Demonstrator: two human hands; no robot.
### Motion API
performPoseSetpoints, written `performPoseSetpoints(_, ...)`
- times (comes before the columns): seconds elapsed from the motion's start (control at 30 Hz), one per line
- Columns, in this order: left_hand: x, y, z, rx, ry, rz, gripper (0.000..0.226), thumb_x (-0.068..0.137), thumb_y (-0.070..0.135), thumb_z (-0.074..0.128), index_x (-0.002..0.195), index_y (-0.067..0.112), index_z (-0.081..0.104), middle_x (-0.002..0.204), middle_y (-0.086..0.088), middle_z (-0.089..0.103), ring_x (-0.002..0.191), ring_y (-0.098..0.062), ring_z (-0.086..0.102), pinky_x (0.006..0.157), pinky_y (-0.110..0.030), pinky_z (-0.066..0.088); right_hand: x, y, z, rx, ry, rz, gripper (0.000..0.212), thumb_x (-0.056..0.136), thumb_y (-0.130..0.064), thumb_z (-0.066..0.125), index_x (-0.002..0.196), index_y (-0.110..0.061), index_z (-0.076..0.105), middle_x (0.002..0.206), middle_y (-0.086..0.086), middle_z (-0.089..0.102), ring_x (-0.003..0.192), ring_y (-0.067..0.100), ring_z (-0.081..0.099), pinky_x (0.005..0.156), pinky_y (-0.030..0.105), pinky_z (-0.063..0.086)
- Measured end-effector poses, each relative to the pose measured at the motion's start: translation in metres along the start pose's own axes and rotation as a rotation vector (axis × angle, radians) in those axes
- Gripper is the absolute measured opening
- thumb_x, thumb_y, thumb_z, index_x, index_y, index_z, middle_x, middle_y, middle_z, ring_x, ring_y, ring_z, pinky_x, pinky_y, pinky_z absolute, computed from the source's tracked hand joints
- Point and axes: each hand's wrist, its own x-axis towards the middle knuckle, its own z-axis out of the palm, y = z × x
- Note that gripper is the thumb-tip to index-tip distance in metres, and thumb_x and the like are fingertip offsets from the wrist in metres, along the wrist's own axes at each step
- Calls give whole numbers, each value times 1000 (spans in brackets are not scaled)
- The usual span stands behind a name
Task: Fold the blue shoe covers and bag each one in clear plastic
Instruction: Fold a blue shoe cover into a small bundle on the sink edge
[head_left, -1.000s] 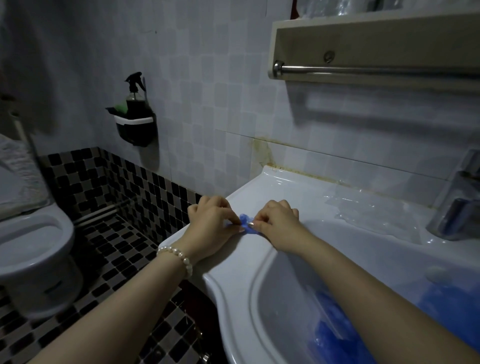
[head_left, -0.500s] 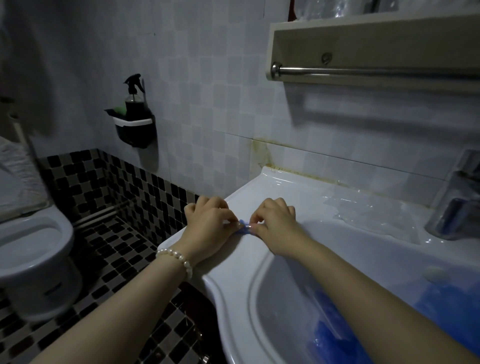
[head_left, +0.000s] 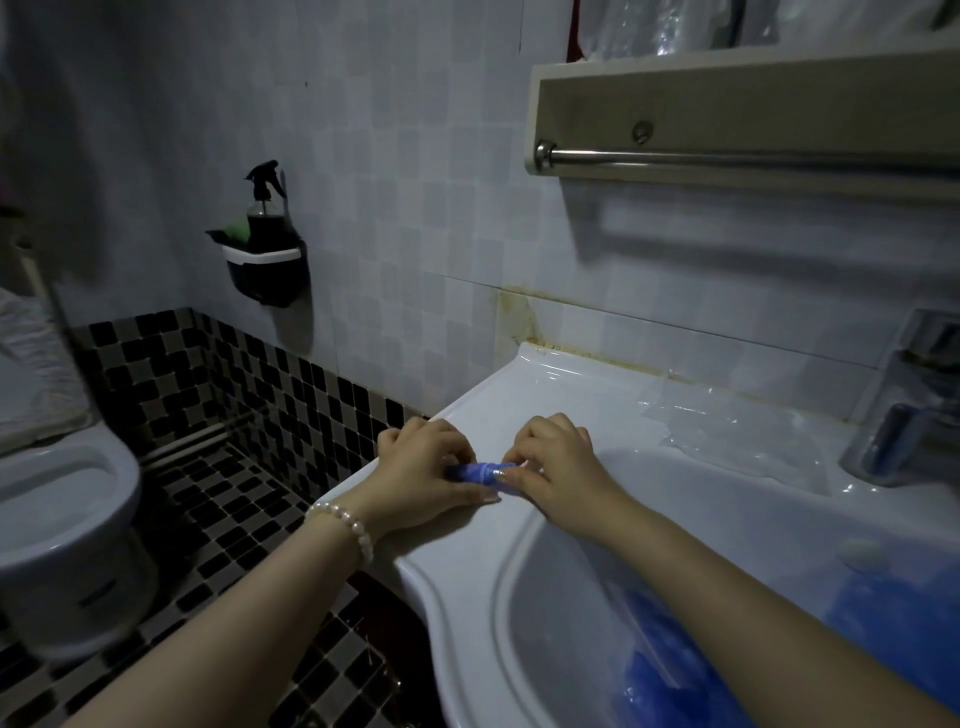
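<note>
Two hands work one blue shoe cover (head_left: 477, 472) on the sink's (head_left: 519, 395) flat left rim: my left hand (head_left: 423, 470) and right hand (head_left: 556, 470) each pinch an end with curled fingers, so the tight little roll lies between them and cannot spring open, I judge. Clear plastic bags (head_left: 727, 436) wait to the far right near the tap (head_left: 904, 410), with more blue covers (head_left: 670, 675) piled in the basin, close to me.

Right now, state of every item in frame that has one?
left hand: pinching the shoe cover
right hand: pinching the shoe cover
shoe cover: rolled small, on the sink rim
clear plastic bags: flat, beside faucet
blue shoe covers: heaped in basin
spray bottle: upright in wall holder
</note>
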Motion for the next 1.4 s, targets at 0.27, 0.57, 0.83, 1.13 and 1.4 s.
performPoseSetpoints(0.27, -8, 7, 4, 45, 259, 435, 23, 78, 33, 58, 85, 16, 72, 75, 3, 67, 64, -12, 57, 62, -21, 42, -3, -4, -19, 280, -220, 211, 21, 95, -19, 51, 76, -14, 60, 89, 11, 54, 88, 23, 49, 80, 34, 42)
performPoseSetpoints(0.57, 11, 74, -1, -736, 102, -32, 11, 84, 9, 69, 73, 13, 69, 63, 2, 69, 57, -6, 62, 60, -17, 49, -31, -1, -53, 845, 189, 415, 9, 83, -22, 69, 85, -13, 69, 72, -1, 67, 65, 9, 60, 62, 21, 45)
performPoseSetpoints(0.83, 38, 138, 21, -1020, 23, -203, 5, 84, 5, 67, 85, 1, 69, 83, -13, 69, 68, -13, 63, 61, -15, 51, -46, 21, -83, 858, 460, 570, 7, 84, -16, 69, 79, -12, 72, 76, 0, 67, 72, 12, 59, 69, 25, 47)
performPoseSetpoints(1.13, 42, 147, 71, -445, 129, -90, 36, 85, 23, 68, 118, 18, 54, 116, 1, 55, 95, -14, 56, 90, -32, 49, -57, 116, -113, 345, 599, 820, 33, 99, -25, 44, 84, -4, 64, 62, -2, 63, 68, 18, 61, 69, 28, 45)
performPoseSetpoints(1.4, 38, 139, 71, -527, 117, -66, 27, 87, 21, 64, 113, 20, 56, 111, 2, 53, 87, -9, 54, 81, -24, 47, -55, 154, -124, 273, 637, 991, 29, 96, -29, 49, 91, -6, 66, 90, 11, 70, 85, 27, 62, 69, 28, 41)
